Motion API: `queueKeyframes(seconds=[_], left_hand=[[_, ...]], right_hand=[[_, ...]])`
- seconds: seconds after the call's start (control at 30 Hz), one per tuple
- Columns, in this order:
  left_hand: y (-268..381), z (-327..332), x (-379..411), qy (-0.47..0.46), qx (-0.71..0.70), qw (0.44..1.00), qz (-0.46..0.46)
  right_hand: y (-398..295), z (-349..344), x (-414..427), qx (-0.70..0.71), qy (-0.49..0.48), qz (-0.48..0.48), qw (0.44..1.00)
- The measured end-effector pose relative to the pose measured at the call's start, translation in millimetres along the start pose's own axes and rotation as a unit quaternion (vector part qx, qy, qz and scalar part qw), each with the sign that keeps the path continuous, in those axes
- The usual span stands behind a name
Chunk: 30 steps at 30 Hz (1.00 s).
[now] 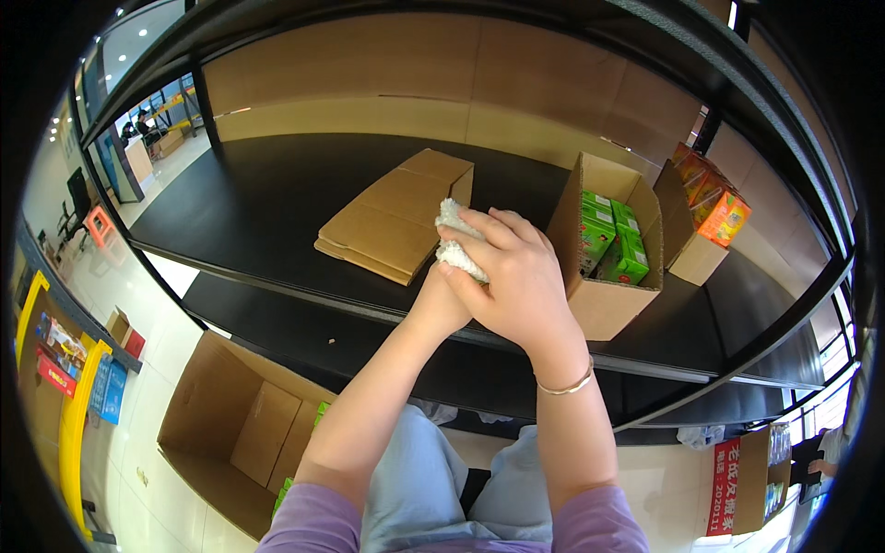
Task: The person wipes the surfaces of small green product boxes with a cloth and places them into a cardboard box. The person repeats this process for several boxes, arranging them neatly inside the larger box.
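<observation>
My right hand [515, 266] is closed over a fluffy white cloth [458, 259], which bulges out between its fingers and thumb. Under it lies my left hand [446, 297], pressed close to the cloth; its fingers are hidden by the right hand. Both hands are above the front part of a black shelf [256, 200]. Just beyond them a flattened cardboard box [401, 214] rests on that shelf. Right of my hands stands an open cardboard box [615, 307] with several green drink cartons [619, 238] inside.
Orange drink cartons [712, 197] sit in another cardboard box [698, 259] farther right. On the floor at lower left is a large open cardboard box [214, 415], with green packs partly hidden by my arm. Black metal uprights frame the shelf. A seated person [826, 460] appears at far right.
</observation>
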<state>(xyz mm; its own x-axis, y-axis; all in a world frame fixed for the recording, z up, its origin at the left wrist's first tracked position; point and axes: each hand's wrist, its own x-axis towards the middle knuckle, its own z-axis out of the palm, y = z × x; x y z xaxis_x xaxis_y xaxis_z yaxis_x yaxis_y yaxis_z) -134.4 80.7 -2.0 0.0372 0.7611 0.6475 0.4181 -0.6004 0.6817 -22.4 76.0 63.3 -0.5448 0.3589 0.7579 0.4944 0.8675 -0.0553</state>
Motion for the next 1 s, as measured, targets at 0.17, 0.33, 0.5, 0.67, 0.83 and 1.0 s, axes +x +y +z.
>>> queueKeyframes(seconds=[0.17, 0.33, 0.5, 0.67, 0.83, 1.0], left_hand=[[1.5, 1.6, -0.3, 0.018, 0.017, 1.0, -0.01], [0.4, 2.6, -9.5, 0.045, 0.027, 0.998, -0.016], [18.8, 4.7, -34.7, 0.071, -0.042, 0.991, -0.104], [61.9, 7.4, -74.1, 0.084, -0.143, 0.982, -0.087], [87.6, 7.5, -117.2, 0.064, -0.268, 0.951, -0.14], [108.3, 15.5, -139.0, 0.07, -0.42, 0.877, -0.221]], right_hand=[[4.6, 6.6, -1.0, 0.007, 0.035, -0.02, 0.999], [4.7, 8.1, -7.8, 0.029, 0.101, -0.058, 0.993], [2.7, -0.6, -21.3, 0.088, 0.129, -0.101, 0.983], [-11.3, -27.5, -46.8, 0.229, 0.118, -0.099, 0.961], [-37.2, -29.8, -83.2, 0.362, 0.155, -0.034, 0.918], [-65.2, -27.7, -111.6, 0.481, 0.216, 0.144, 0.837]])
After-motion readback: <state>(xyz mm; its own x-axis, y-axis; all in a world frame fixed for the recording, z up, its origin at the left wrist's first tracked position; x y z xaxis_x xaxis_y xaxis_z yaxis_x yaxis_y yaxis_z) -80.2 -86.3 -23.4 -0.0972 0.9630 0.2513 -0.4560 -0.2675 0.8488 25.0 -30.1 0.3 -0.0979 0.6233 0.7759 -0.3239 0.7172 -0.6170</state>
